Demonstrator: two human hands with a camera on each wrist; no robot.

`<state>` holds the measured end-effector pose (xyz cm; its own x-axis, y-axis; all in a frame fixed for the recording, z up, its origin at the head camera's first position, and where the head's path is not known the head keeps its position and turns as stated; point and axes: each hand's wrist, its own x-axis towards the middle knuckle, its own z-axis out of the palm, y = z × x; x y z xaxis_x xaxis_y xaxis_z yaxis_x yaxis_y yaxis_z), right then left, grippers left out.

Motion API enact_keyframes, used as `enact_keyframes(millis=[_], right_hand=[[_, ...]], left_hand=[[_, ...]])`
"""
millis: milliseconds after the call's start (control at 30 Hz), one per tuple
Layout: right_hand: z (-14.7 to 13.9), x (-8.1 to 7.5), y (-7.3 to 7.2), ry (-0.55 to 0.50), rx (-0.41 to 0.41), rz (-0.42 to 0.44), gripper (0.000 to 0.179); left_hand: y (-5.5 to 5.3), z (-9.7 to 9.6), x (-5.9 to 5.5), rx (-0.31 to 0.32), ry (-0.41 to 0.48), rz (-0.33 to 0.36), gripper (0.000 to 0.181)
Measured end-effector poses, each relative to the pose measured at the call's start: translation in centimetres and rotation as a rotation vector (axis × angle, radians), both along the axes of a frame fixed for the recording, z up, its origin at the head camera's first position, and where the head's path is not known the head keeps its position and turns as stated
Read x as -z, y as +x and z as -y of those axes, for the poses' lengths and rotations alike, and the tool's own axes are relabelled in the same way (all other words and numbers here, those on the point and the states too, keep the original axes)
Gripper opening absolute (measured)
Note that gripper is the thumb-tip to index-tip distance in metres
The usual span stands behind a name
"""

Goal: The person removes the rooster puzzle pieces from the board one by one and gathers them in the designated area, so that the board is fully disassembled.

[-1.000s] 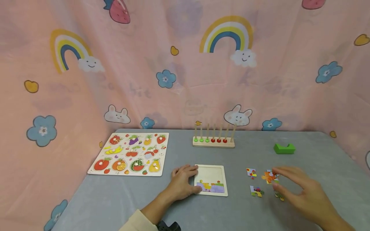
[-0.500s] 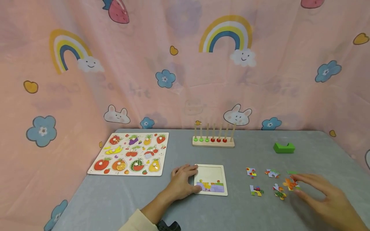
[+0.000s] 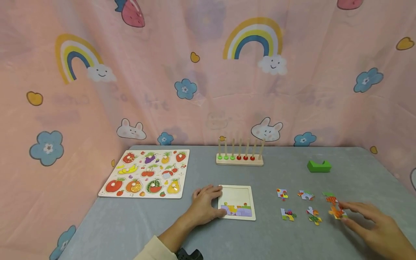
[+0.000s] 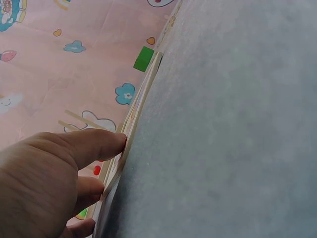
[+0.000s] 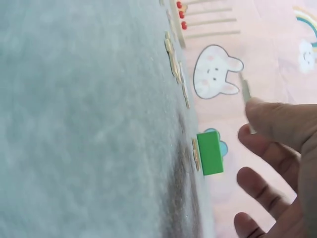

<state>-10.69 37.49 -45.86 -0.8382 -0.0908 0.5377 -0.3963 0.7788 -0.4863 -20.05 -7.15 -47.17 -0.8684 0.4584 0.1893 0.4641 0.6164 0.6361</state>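
In the head view my left hand (image 3: 204, 206) holds the left side of a square wooden puzzle tray (image 3: 236, 195), thumb at the lower corner, fingertips at the upper one. Purple, yellow and green pieces fill the tray's lower part. My right hand (image 3: 375, 224) pinches an orange puzzle piece (image 3: 334, 212) between thumb and index finger. The right wrist view shows this puzzle piece (image 5: 246, 91) edge-on, raised off the table, the other fingers loose. Around it lie several loose pieces, among them a red-and-green puzzle piece (image 3: 330, 198) just behind and a green-and-orange puzzle piece (image 3: 314, 218) to its left.
A fruit peg puzzle board (image 3: 147, 173) lies at the left. At the back stands a wooden peg rack (image 3: 239, 162) with green and red beads, and a green notched block (image 3: 319, 167) sits back right. A patterned pink curtain (image 3: 208, 108) hangs behind the grey table.
My right hand has carried the orange piece to the right and a little nearer, uncovering the pieces it hid before. My left hand has stayed on the tray.
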Motion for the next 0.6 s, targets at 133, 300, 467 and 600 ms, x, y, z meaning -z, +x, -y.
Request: enact_keyframes(millis=[133, 300, 467, 600], right_hand=[[-0.5, 0.7, 0.0, 0.033, 0.061, 0.07, 0.043], [-0.7, 1.4, -0.1, 0.033, 0.085, 0.126, 0.04], [-0.9, 1.8, -0.1, 0.067, 0.126, 0.192, 0.041], [-1.1, 2.2, -0.1, 0.117, 0.153, 0.206, 0.04]], left_hand=[[0.0, -0.1, 0.0, 0.001, 0.007, -0.008, 0.058], [0.1, -0.1, -0.2, 0.0, 0.007, 0.005, 0.058], [0.1, -0.1, -0.2, -0.004, 0.002, 0.017, 0.059], [0.1, -0.1, -0.1, -0.004, 0.0, 0.009, 0.059]])
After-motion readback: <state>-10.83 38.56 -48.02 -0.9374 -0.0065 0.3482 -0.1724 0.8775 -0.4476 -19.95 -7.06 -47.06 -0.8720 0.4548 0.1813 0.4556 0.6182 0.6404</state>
